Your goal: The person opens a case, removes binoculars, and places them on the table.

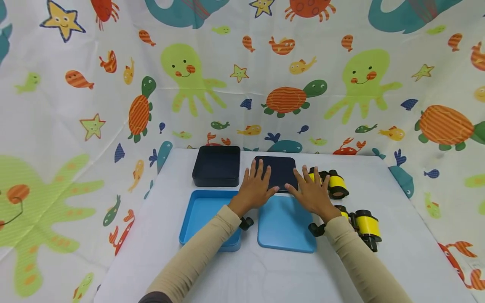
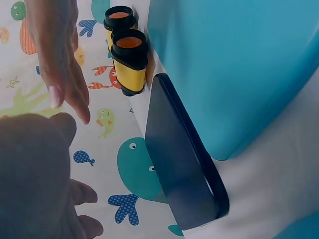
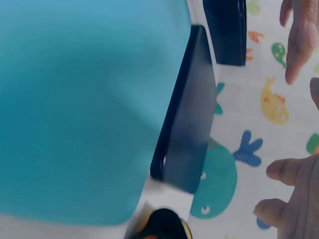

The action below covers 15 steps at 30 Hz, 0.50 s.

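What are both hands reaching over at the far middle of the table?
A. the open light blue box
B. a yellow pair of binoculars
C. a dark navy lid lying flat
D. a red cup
C: in the head view the left hand and right hand spread straight fingers over the dark navy lid; the yellow binoculars sit to the right and the open light blue box nearer left.

Dark navy lid [image 1: 279, 171], dark navy box [image 1: 217, 166] far left. Light blue tray [image 1: 197, 219], light blue lid [image 1: 286, 225] near. Binoculars [image 1: 333, 183] yellow-black. Backdrop [image 1: 242, 75] white, sea-creature print. Sleeves [image 1: 201, 252] beige.
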Tool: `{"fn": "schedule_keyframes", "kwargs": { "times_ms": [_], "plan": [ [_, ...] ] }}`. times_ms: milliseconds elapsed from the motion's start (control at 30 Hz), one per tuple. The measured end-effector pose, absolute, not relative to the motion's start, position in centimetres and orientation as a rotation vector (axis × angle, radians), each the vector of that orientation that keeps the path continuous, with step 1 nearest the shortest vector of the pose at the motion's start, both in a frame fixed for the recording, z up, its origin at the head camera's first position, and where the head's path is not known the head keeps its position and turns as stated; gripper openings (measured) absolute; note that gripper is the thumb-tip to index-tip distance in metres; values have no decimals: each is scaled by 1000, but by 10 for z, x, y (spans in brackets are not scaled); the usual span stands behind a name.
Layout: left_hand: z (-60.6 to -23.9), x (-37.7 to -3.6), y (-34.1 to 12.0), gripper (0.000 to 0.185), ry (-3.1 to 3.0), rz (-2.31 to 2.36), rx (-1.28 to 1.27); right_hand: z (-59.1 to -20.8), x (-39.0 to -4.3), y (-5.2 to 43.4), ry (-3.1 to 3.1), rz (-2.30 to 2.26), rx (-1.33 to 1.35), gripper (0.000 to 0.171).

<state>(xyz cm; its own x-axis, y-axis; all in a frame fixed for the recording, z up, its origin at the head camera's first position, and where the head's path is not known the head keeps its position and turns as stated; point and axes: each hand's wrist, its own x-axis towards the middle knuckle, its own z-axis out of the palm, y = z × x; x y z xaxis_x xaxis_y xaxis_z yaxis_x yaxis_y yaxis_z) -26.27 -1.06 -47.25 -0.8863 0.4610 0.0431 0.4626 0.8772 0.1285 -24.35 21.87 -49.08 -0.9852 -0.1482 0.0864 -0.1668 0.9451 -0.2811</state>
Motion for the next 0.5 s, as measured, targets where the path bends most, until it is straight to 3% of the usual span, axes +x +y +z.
{"fn": "schedule_keyframes", "kwargs": {
  "times_ms": [500],
  "plan": [
    [-466, -246, -25, 75, -2977, -124, -720, -479, -224, 184, -2969, 410, 323, 76]
  ]
}}
